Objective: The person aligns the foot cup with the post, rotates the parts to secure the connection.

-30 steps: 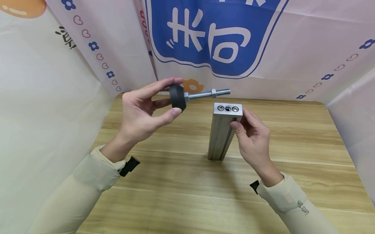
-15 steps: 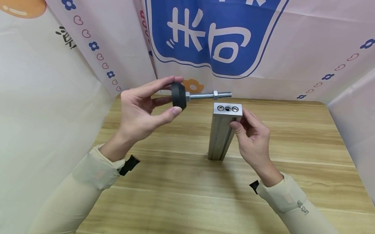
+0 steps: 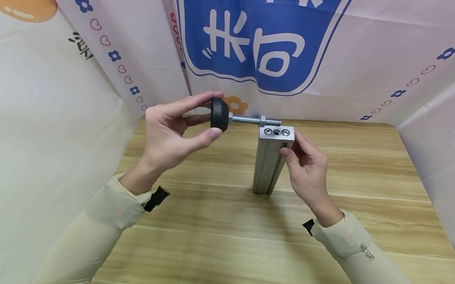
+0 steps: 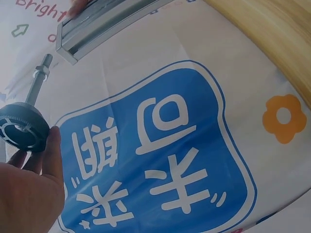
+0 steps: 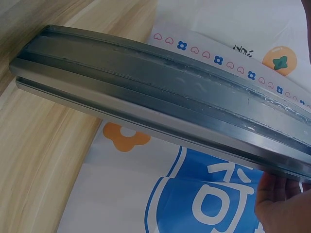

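From the head, you can see the top of the tall grooved silver metal post point(image 3: 266, 166): a flat silver end plate point(image 3: 276, 135) with a dark hole point(image 3: 276, 132) between two round screws point(image 3: 285, 132). The left wrist view shows what the head view hides — the ridged ring and spokes under the round black rubbery-looking foot point(image 4: 22, 128). It also shows a gap between the long silver threaded bolt point(image 4: 39, 80) and the post. The right wrist view shows the long grooves and the post's bottom on the pale wooden table point(image 5: 43, 141).

The left hand point(image 3: 171, 129) is spread wide, with its thumb and fingers pinching the edge of the black foot in the air. The bolt sticks out to the right, with a silver six-sided nut point(image 3: 263, 121) partway along it. The right hand point(image 3: 308, 161) grips the post near its top, and the post stands up on the table.

Half a second ago the bolt was higher — now it is lower, near the plate's far edge. The post has stayed put.
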Tool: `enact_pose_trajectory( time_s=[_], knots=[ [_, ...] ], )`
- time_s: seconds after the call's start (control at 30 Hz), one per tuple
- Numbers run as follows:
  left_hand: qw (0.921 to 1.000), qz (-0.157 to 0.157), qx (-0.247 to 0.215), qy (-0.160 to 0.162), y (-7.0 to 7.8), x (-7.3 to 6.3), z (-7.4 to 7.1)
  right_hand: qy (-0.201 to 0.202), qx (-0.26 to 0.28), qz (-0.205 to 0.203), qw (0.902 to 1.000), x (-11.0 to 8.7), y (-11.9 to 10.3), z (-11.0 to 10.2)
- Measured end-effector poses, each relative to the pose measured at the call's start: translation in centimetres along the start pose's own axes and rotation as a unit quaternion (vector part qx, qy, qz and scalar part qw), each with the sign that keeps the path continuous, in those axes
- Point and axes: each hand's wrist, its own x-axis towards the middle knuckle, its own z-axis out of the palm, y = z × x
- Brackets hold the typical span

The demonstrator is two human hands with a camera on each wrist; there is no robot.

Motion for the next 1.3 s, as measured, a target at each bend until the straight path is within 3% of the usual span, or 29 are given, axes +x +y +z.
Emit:
enact_pose_trajectory(
  time_s=[0.83, 1.3],
  knots=[
    [0.9998, 0.001, 0.018, -0.011, 0.0, 0.6, 0.3, 0.001, 0.005, -0.001, 1.0000, -0.1, 0.2, 0.0],
    [0.9988, 0.007, 0.042, -0.023, 0.5, 1.9, 0.8, 0.000, 0.010, 0.002, 1.0000, -0.1, 0.2, 0.0]
  ],
)
